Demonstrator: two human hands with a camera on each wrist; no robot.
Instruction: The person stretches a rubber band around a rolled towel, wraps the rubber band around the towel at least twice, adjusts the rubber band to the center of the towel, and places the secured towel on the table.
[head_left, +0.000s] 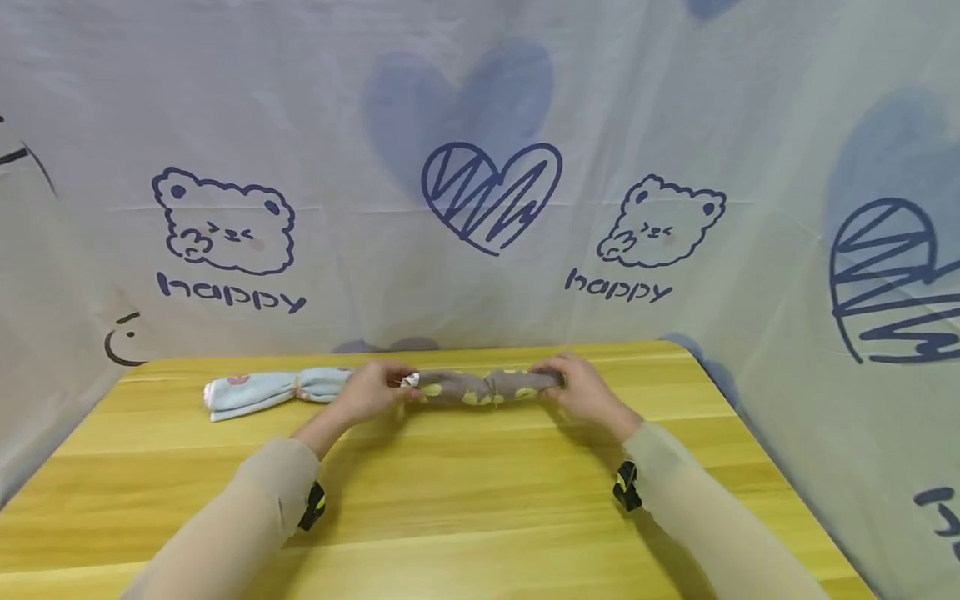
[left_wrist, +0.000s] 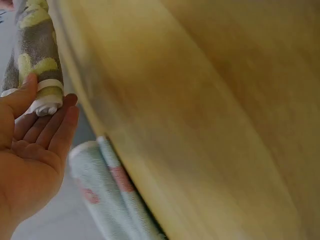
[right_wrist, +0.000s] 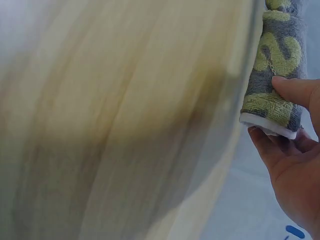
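A rolled grey towel [head_left: 457, 387] with yellow-green patches lies lengthwise near the table's far edge, cinched in at its middle. My left hand [head_left: 371, 392] holds its left end, thumb on top and fingers beneath, as the left wrist view shows on the rolled towel [left_wrist: 41, 45]. At the other end my right hand [head_left: 581, 392] pinches the towel, its thumb pressed on the patterned cloth [right_wrist: 280, 55] in the right wrist view. Left of it lies a light blue towel [head_left: 251, 395] with pink marks, gathered by a band; the left hand partly hides its right end.
A yellow wood-grain table [head_left: 465, 517] spreads out in front of me. Behind it hangs a pale curtain [head_left: 360, 275] printed with bears, hearts and lettering, which continues along the right side. Both forearms reach across the table from the front.
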